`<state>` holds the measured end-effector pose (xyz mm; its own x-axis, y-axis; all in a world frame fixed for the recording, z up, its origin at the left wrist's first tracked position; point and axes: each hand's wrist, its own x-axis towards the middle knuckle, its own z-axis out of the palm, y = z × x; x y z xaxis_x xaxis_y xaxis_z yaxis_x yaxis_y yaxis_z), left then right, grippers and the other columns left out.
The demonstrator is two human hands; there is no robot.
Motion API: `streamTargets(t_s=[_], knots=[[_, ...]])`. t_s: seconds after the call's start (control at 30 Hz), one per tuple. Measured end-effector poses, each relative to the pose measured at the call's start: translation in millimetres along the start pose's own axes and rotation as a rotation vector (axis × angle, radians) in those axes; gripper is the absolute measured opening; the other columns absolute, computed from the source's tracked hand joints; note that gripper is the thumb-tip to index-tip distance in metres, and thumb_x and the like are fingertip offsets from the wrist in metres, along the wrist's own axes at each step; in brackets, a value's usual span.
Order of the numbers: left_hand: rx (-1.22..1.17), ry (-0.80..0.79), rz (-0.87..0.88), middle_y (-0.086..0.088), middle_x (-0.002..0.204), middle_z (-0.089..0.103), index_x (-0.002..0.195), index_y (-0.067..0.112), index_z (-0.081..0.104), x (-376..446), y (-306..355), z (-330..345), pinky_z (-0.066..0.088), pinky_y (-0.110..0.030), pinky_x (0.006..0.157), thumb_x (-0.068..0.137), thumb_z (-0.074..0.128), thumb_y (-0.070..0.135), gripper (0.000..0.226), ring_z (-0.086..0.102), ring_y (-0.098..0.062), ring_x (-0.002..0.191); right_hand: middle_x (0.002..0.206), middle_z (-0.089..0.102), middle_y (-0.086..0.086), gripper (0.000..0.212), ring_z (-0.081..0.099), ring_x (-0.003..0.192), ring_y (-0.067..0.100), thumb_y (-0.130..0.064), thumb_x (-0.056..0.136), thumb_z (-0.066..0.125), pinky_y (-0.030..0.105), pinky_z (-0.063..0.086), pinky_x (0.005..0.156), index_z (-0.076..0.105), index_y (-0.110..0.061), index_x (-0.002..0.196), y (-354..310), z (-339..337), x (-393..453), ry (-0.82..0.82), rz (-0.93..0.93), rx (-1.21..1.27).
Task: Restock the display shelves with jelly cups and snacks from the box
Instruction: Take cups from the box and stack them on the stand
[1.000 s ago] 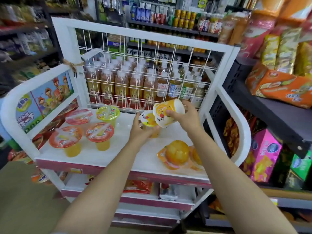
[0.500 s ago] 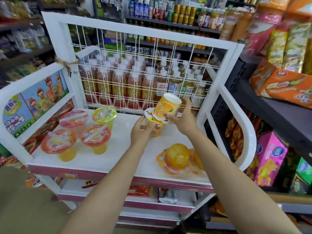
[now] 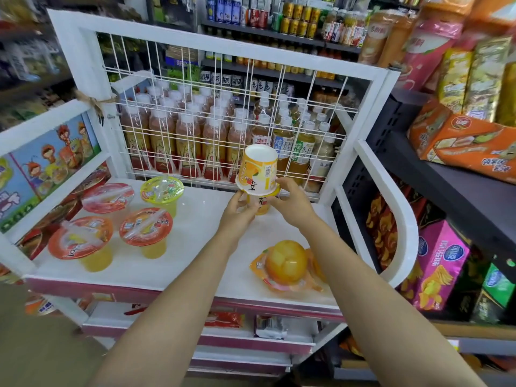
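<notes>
Head view shows, just in front of the wire grid (image 3: 223, 141), the left hand (image 3: 237, 208) gripping a lower jelly cup (image 3: 258, 203) while the right hand (image 3: 290, 199) pinches an inverted jelly cup (image 3: 258, 171) stacked rim-to-rim on it, a stack that could topple if either grip loosens.

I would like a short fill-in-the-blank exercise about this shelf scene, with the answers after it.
1. The upper cup stands upside down on the ____ cup.
2. The left hand holds the lower cup; the ____ hand holds the upper one.
3. Left on the shelf, three jellies have red lids and one has a ____ lid.

Answers: lower; right; green
</notes>
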<state>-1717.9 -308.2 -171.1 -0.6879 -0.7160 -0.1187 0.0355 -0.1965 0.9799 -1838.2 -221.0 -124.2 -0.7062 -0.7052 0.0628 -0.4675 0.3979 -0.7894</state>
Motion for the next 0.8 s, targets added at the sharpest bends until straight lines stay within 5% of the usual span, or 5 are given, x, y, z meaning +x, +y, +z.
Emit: streamTargets(t_s=[0.17,0.4,0.63,0.73,0.8], knots=[[0.137,0.037,-0.019,0.001,0.144,0.049,0.145,0.029,0.045,-15.8,14.7,-2.0,0.046,-0.043,0.108,0.093,0.067,0.042,0.057,0.052,-0.019,0.128,0.146,0.048,0.000,0.056,0.050,0.128,0.017,-0.025,0.092,0.071,0.025,0.040,0.088,0.046,-0.014,0.141,-18.6,-10.8,-18.0,0.007,0.056,0.046],[0.294,0.212,0.361,0.010,0.082,0.066,0.100,0.030,0.067,-150.2,29.9,16.8,0.052,-0.028,0.070,0.094,0.062,0.024,0.010,0.066,-0.014,0.072,0.101,0.067,-0.012,0.014,0.064,0.085,0.006,-0.019,0.094,0.066,0.015,0.049,0.071,0.065,-0.017,0.108,-16.9,-61.9,-163.6,0.170,-0.166,0.204],[0.837,-0.204,0.545,0.009,0.077,0.065,0.095,0.022,0.070,-237.2,-112.4,77.8,0.044,-0.026,0.054,0.092,0.053,0.035,0.022,0.061,-0.011,0.064,0.092,0.065,0.000,0.021,0.064,0.078,0.018,-0.030,0.095,0.056,0.034,0.054,0.060,0.067,-0.014,0.104,150.2,-57.8,-301.8,0.193,-0.126,-0.315],[1.087,-0.374,0.318,0.004,0.099,0.067,0.110,0.020,0.068,-250.4,-211.5,93.3,0.048,-0.029,0.066,0.091,0.042,0.046,0.040,0.066,-0.020,0.086,0.100,0.066,0.014,0.032,0.065,0.090,0.035,-0.030,0.089,0.062,0.038,0.055,0.064,0.066,-0.007,0.110,246.3,-38.2,-345.2,0.083,0.136,-0.481],[1.153,-0.494,0.176,-0.003,0.117,0.062,0.122,0.016,0.063,-260.8,-277.1,100.5,0.050,-0.039,0.081,0.092,0.040,0.050,0.051,0.062,-0.028,0.103,0.121,0.062,0.018,0.046,0.059,0.112,0.041,-0.037,0.091,0.055,0.050,0.054,0.085,0.060,-0.006,0.126,303.1,-24.7,-373.1,-0.072,0.301,-0.500]])
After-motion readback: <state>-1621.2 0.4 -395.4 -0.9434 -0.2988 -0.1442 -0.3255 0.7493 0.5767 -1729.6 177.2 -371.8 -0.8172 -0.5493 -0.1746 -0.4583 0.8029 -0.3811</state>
